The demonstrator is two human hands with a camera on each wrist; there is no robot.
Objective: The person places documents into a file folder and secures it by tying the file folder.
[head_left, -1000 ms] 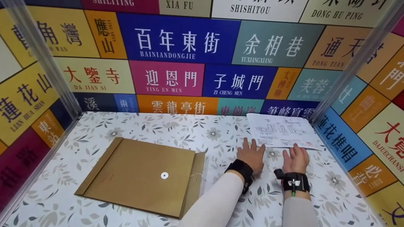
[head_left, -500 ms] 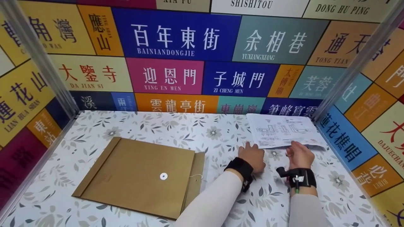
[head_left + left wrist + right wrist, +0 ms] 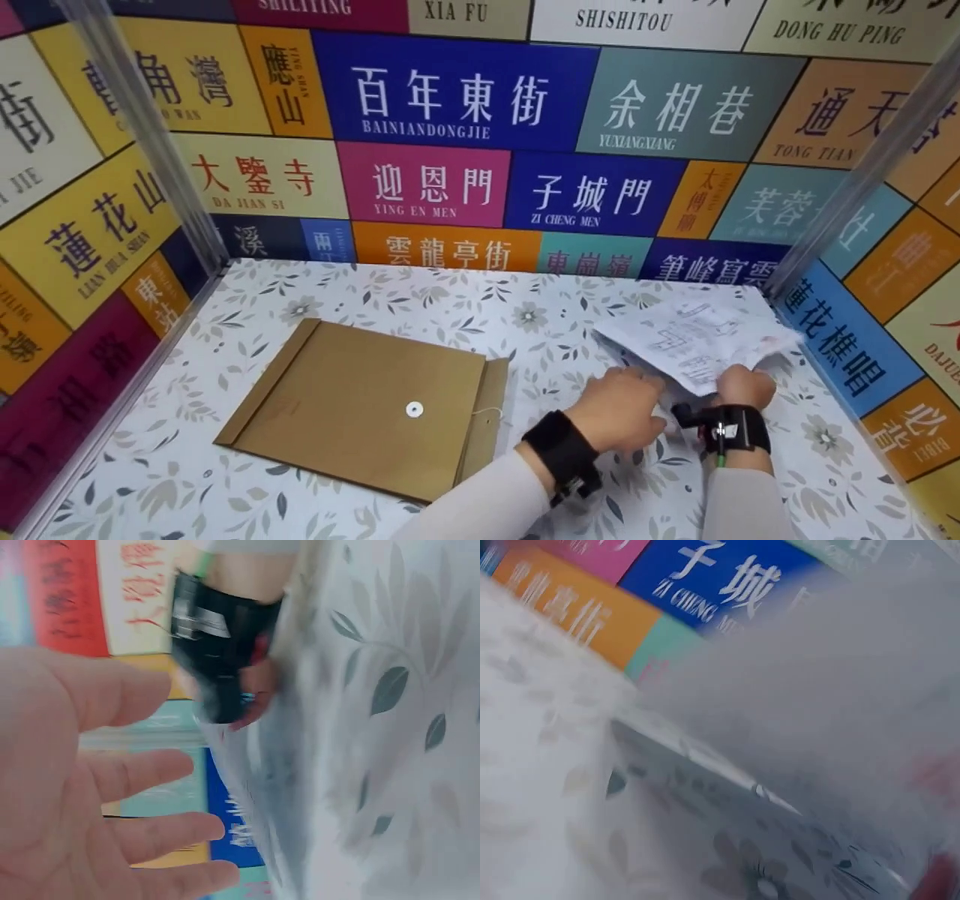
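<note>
My right hand [image 3: 746,386] pinches the near edge of a white paper sheet [image 3: 682,322] printed with line drawings, tilted and partly lifted off the table. In the right wrist view the blurred sheet [image 3: 832,705] fills much of the frame, its lower edge above the tablecloth, with one red-lit fingertip at the bottom corner. My left hand [image 3: 619,409] is just left of the sheet's near corner and holds nothing. Its fingers look straight and spread in the left wrist view. To the left lies a brown paper document envelope [image 3: 360,405] with a white button and string.
A floral white tablecloth [image 3: 529,315] covers the table. Colourful sign panels [image 3: 450,94] stand along the back and both sides, with clear corner posts [image 3: 862,165]. The envelope's flap [image 3: 480,420] sticks out on its right side.
My right hand has taken hold of the sheet and drawn it toward me, turning and lifting it. My left hand has moved slightly nearer to me. The head view has shifted a little.
</note>
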